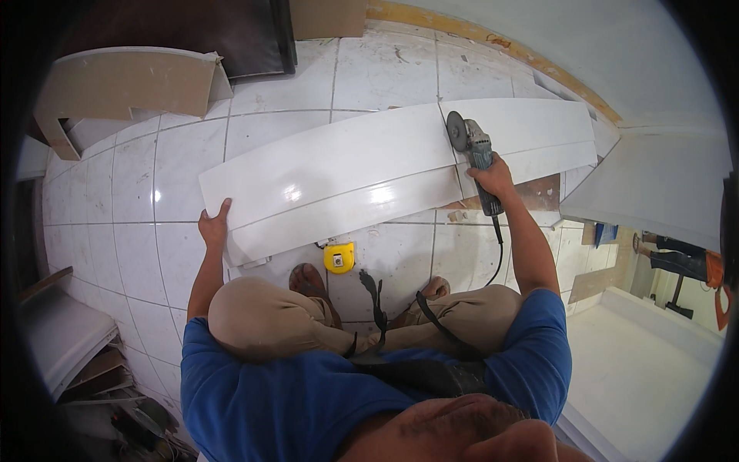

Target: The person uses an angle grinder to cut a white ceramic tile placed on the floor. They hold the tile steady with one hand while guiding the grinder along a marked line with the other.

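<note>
My right hand [494, 175] is closed around the body of an angle grinder [480, 152]. The grinder's dark disc [457, 131] is over a long white panel [339, 158], beside a dark line running across it; whether the disc touches the panel I cannot tell. At the panel's left end, my left hand [215, 224] grips the edge, thumb on top and the other fingers partly hidden. A lengthwise seam or step runs along the panel's near side. A yellow tape measure [339, 258] lies on the floor between the panel and my feet.
A black cord [499, 258] trails from the grinder toward my right knee. Brown board offcuts [131, 81] lean at the far left by a dark door-like panel [185, 35]. White panels [654, 181] stand at right, near hand tools [681, 262]. Scrap pieces [104, 373] lie lower left.
</note>
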The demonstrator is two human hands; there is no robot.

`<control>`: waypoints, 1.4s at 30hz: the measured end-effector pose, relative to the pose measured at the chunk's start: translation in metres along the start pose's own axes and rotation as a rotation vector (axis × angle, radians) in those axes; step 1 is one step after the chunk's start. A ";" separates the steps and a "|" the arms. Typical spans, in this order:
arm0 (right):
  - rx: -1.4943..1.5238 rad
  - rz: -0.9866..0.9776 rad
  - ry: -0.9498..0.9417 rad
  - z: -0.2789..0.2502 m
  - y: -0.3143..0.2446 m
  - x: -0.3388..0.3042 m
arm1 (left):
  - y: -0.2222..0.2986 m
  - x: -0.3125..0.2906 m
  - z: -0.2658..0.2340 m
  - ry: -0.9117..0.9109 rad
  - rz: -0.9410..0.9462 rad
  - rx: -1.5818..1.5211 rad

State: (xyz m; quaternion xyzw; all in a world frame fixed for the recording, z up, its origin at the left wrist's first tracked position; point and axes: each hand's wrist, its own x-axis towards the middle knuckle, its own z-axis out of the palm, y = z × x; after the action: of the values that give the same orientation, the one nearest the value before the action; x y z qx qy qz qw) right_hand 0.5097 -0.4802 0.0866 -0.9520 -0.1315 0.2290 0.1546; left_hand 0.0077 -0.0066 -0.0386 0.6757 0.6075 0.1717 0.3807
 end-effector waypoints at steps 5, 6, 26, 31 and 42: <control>-0.002 -0.005 0.008 0.000 0.000 0.001 | -0.003 -0.001 0.001 0.005 0.005 -0.014; 0.006 -0.007 0.014 0.001 0.000 0.000 | -0.002 0.000 0.001 -0.001 0.000 -0.011; -0.003 -0.003 -0.009 0.000 0.005 -0.001 | 0.017 -0.010 -0.002 -0.013 -0.026 0.003; 0.028 0.005 -0.035 -0.001 0.001 -0.005 | 0.012 -0.008 -0.003 -0.025 -0.036 -0.023; 0.015 0.014 -0.010 -0.001 0.000 0.000 | 0.004 -0.004 0.001 -0.003 -0.020 -0.008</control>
State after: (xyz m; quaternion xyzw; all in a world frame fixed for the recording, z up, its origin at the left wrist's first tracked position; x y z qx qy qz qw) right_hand 0.5098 -0.4803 0.0878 -0.9505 -0.1239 0.2360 0.1596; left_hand 0.0100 -0.0106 -0.0358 0.6683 0.6131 0.1691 0.3859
